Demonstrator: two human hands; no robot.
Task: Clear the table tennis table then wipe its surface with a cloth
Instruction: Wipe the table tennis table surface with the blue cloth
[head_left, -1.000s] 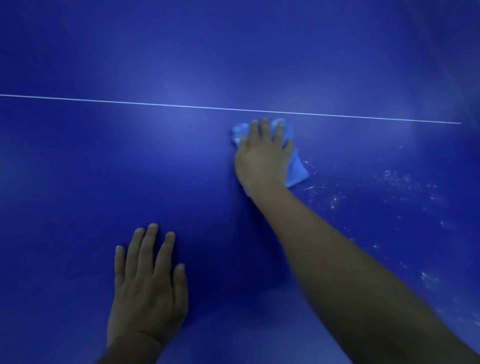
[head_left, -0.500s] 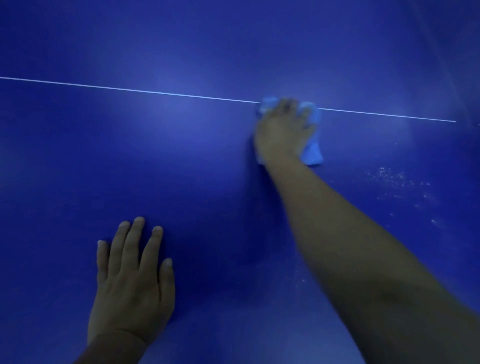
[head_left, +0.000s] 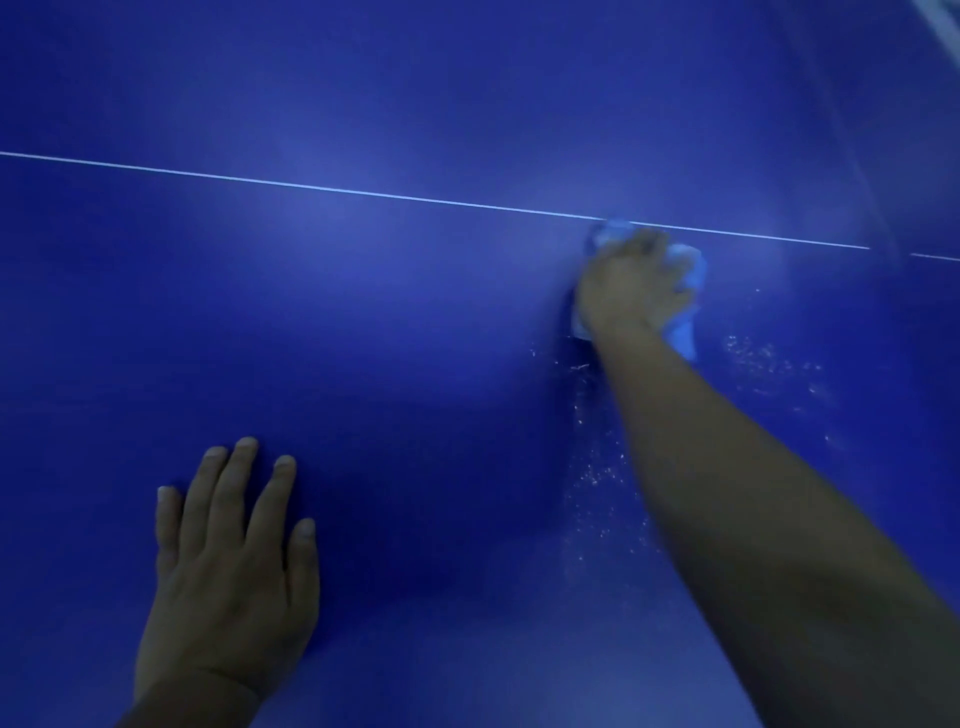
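A person's right hand (head_left: 631, 283) presses a crumpled pale blue cloth (head_left: 685, 296) onto the deep blue tabletop (head_left: 389, 322), just below its thin white line (head_left: 311, 186), fingers curled around it. The left hand (head_left: 228, 577) lies flat, fingers straight. White specks (head_left: 592, 478) dot the surface nearby.

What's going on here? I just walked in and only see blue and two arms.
A person is wiping a blue table tennis table. The right hand presses a light cloth onto the surface just below the white line. The left hand rests flat on the table, fingers straight. Pale specks lie on the surface near the right forearm, so wiping is not finished.
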